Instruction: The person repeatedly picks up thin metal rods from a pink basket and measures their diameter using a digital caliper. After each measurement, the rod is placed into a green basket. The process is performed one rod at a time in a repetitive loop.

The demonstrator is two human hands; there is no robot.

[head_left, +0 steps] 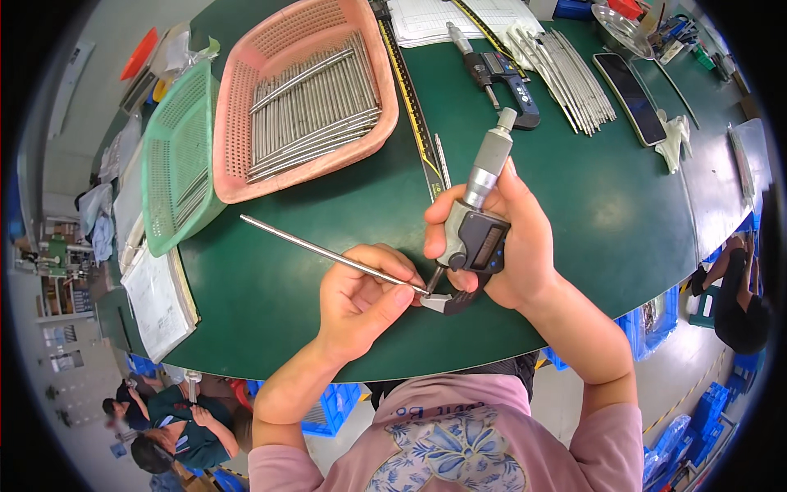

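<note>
My left hand (pixel 365 299) pinches a thin metal rod (pixel 307 246) near its right end, the rest slanting up to the left over the green table. My right hand (pixel 525 238) is wrapped round a digital micrometer (pixel 484 168), thimble pointing up and small screen facing me. The rod's right end sits at the gap between the micrometer's spindle and anvil; whether both faces touch it is too small to tell. Just beyond, a pink plastic basket (pixel 228 123) holds many similar rods (pixel 307 115), some lying across the others.
A green basket (pixel 156 164) with a few rods stands at the left, above an open booklet (pixel 160 303). Farther back lie a long caliper (pixel 410 107), a second micrometer (pixel 500 74), a bundle of rods (pixel 574 86) and a phone (pixel 630 98). Other people (pixel 176 430) sit beyond the table.
</note>
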